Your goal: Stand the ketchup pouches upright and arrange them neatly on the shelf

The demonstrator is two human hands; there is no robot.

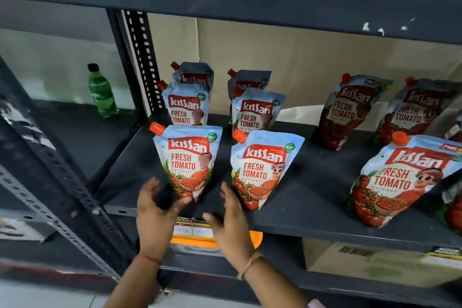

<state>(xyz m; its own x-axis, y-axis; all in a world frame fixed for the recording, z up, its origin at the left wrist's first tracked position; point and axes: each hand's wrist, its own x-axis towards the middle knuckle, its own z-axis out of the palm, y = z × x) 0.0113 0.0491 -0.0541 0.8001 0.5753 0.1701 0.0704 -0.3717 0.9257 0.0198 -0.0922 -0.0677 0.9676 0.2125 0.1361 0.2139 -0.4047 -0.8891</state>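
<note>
At the shelf [312, 222] front edge, left hand [156, 210] and right hand [231, 220] fingers wide, flanking upright front-left pouch [188, 160]

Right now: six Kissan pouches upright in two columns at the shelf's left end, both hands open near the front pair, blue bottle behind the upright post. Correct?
One error: the bottle is green, not blue, per the head view. The rest holds: six Kissan pouches upright in two columns, left hand and right hand open near the front pair.

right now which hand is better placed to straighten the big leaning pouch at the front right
Right. The right hand is nearer the leaning pouch; the left hand sits farther away, by the front-left pouch.
</note>
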